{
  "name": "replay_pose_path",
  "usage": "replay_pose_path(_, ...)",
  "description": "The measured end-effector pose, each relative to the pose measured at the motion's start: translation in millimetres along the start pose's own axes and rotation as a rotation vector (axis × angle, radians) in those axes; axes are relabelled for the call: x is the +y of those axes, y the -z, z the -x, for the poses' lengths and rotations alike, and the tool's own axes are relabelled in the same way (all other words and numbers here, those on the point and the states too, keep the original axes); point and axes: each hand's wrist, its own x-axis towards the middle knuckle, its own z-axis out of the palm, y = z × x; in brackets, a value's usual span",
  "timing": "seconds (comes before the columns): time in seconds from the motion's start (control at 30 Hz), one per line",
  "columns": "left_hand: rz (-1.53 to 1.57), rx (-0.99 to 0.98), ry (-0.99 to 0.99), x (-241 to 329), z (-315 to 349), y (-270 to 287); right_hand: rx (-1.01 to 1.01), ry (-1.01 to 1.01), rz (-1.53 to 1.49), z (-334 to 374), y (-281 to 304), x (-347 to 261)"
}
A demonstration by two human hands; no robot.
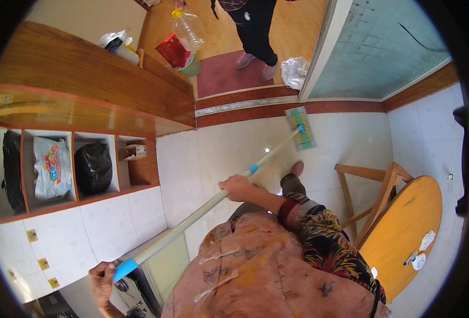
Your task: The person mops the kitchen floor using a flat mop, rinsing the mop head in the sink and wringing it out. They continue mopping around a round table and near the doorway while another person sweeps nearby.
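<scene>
A flat mop (189,219) with a pale pole and blue fittings runs slantwise across the view. My left hand (103,281), low at the left, has its fingers closed on the blue end of the pole. Further up, my right hand (238,188) is wrapped round the middle of the pole. The green and yellow mop head (301,129) rests on the white tiled floor, just in front of the doorway sill and ahead of my shoe (297,168).
Cubbies (94,159) with bags stand left. A round wooden table (404,238) and wooden stool (374,185) are right. Beyond the sill (245,106), a person (255,32) holds a plastic jug (189,33) over a green bin (192,66); a clear bag (295,72) lies by the door frame.
</scene>
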Motion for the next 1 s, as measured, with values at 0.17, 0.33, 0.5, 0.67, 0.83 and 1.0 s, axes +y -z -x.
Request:
replay_pose_path(0.17,-0.044,0.177,0.01,-70.2,34.8,91.2,-0.283,0.124,-0.086,-36.6,-17.5,-96.9)
replay_pose_path(0.33,0.053,0.153,0.124,-97.6,44.8,130.0,-0.297,0.241,-0.129,-21.3,-12.9,-127.2)
replay_pose_path(0.5,0.072,-0.022,0.133,-93.4,-12.8,46.1,-0.324,-0.028,-0.004,9.3,20.4,-53.1)
replay_pose_path(0.67,0.042,-0.169,0.061,-40.2,-70.9,-75.3,-0.156,-0.23,0.174,74.4,66.7,51.9)
replay_pose_path(0.83,0.11,-0.364,-0.065,34.6,-106.8,-187.1,-0.077,-0.416,0.279,152.3,125.7,140.7)
replay_pose_path(1.0,0.127,-0.543,-0.242,110.2,-131.0,-275.5,0.063,-0.564,0.289,234.1,170.3,198.3)
